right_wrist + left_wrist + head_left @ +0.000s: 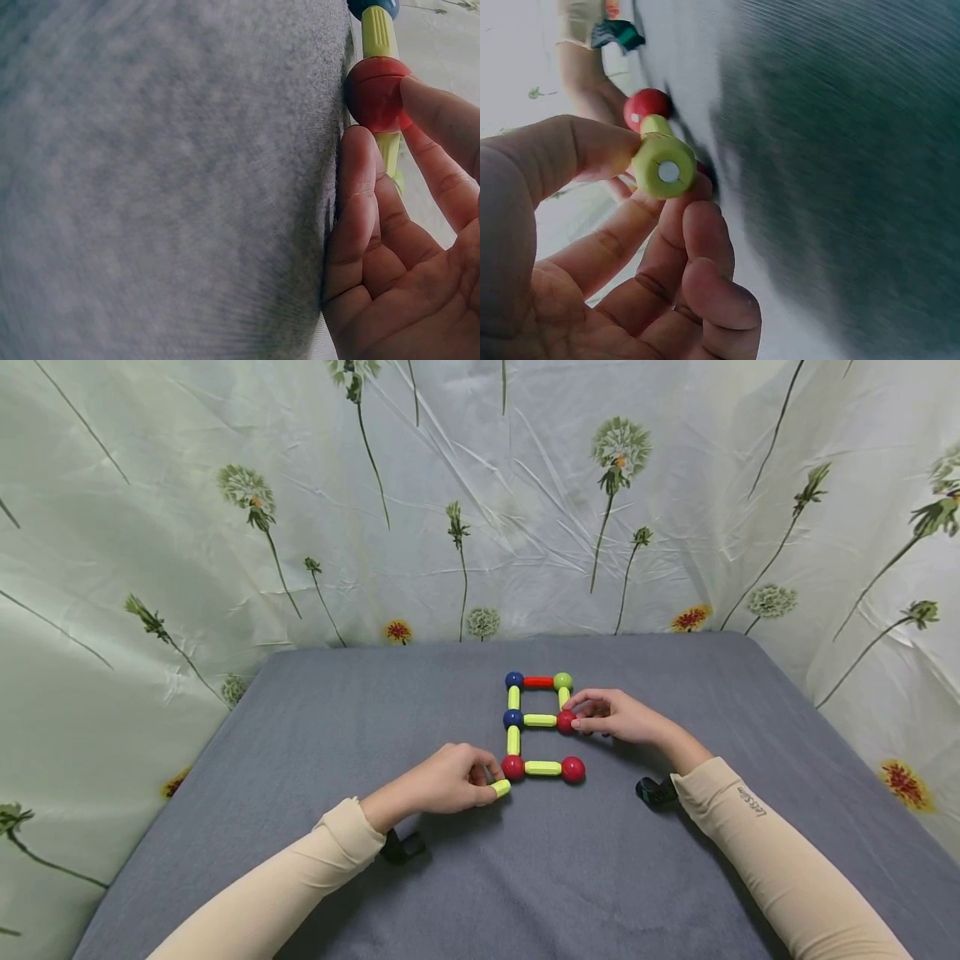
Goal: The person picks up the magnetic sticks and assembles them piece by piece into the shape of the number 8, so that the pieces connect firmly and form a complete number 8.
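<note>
A flat frame of magnetic rods and balls lies on the table. Its upper square has a red rod [538, 682], a green ball [563, 681], a blue ball [514, 681] and another blue ball [513, 719] at the left. Below hangs a yellow-green rod [513, 741], leading to a lower left red ball [513, 767] and, through a crosswise rod [543, 768], a lower right red ball [573, 769]. My left hand [453, 779] pinches a loose yellow-green rod [664, 169] beside the lower left ball. With thumb and fingers, my right hand [621, 716] holds the middle red ball [376, 94].
Grey cloth covers the table [360, 702]. Behind it hangs a pale curtain [525, 527] printed with dandelions. A dark wrist strap [657, 792] shows under the right sleeve, and another dark strap [403, 847] under the left.
</note>
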`<state>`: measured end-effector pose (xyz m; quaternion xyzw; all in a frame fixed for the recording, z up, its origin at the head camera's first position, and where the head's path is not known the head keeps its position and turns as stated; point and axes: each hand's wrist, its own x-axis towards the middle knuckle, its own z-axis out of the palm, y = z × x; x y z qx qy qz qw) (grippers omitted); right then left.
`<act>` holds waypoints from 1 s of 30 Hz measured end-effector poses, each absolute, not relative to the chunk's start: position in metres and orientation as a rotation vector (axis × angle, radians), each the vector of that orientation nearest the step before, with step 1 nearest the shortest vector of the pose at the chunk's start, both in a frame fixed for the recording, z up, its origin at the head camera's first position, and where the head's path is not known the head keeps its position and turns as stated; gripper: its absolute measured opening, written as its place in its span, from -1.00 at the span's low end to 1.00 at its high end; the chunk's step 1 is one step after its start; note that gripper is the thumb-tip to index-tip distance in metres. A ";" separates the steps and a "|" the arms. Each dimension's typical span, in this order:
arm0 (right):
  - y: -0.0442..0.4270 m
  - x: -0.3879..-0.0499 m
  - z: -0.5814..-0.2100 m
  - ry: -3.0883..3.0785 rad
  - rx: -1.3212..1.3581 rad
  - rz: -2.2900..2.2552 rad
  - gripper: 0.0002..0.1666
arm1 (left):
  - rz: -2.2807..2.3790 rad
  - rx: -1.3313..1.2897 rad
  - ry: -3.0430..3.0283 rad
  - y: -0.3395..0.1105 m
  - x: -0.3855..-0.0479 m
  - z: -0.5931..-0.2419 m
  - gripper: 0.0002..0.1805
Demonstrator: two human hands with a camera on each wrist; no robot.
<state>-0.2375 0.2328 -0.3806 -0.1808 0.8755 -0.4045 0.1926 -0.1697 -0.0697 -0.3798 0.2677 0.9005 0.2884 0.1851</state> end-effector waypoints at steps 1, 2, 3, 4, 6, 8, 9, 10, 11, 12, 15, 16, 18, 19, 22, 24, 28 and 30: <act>0.233 -0.237 -0.380 2.457 -0.506 -1.135 -0.56 | 0.839 0.749 2.520 -0.068 -0.170 -0.378 -0.88; 0.233 -0.236 -0.379 2.458 -0.506 -1.133 -0.56 | 0.861 0.744 2.506 -0.066 -0.170 -0.375 -0.88; 0.232 -0.236 -0.378 2.459 -0.505 -1.130 -0.56 | 0.883 0.737 2.493 -0.065 -0.171 -0.372 -0.89; 0.232 -0.235 -0.378 2.459 -0.502 -1.129 -0.56 | 0.904 0.730 2.482 -0.062 -0.172 -0.370 -0.89; 0.232 -0.236 -0.378 2.460 -0.501 -1.127 -0.57 | 0.945 0.712 2.472 -0.057 -0.175 -0.365 -0.89; 0.233 -0.237 -0.380 2.462 -0.504 -1.130 -0.57 | 0.987 0.686 2.470 -0.051 -0.178 -0.361 -0.88; 0.234 -0.238 -0.381 2.461 -0.506 -1.134 -0.57 | 1.008 0.672 2.469 -0.048 -0.180 -0.359 -0.88; 0.234 -0.239 -0.384 2.462 -0.507 -1.139 -0.57 | 1.031 0.653 2.465 -0.045 -0.182 -0.358 -0.87; 0.235 -0.241 -0.387 2.463 -0.509 -1.143 -0.58 | 1.051 0.634 2.463 -0.042 -0.184 -0.357 -0.87; 0.236 -0.244 -0.391 2.463 -0.510 -1.147 -0.58 | 1.071 0.617 2.460 -0.039 -0.187 -0.356 -0.87; 0.240 -0.250 -0.401 2.472 -0.516 -1.149 -0.58 | 1.132 0.550 2.433 -0.029 -0.193 -0.356 -0.88; 0.241 -0.252 -0.404 2.476 -0.517 -1.146 -0.58 | 1.160 0.523 2.417 -0.026 -0.195 -0.357 -0.88; 0.242 -0.254 -0.406 2.478 -0.524 -1.150 -0.58 | 1.211 0.468 2.387 -0.021 -0.200 -0.359 -0.87; 0.243 -0.255 -0.407 2.478 -0.529 -1.152 -0.58 | 1.236 0.437 2.371 -0.018 -0.202 -0.360 -0.88; 0.244 -0.256 -0.408 2.474 -0.541 -1.161 -0.58 | 1.276 0.357 2.346 -0.010 -0.210 -0.364 -0.89; 0.244 -0.257 -0.408 2.475 -0.548 -1.162 -0.59 | 1.277 0.321 2.349 -0.005 -0.214 -0.367 -0.90; 0.244 -0.257 -0.409 2.473 -0.563 -1.158 -0.59 | 1.240 0.273 2.373 0.005 -0.219 -0.373 -0.91; 0.244 -0.257 -0.409 2.470 -0.565 -1.161 -0.60 | 1.217 0.251 2.393 0.010 -0.221 -0.375 -0.92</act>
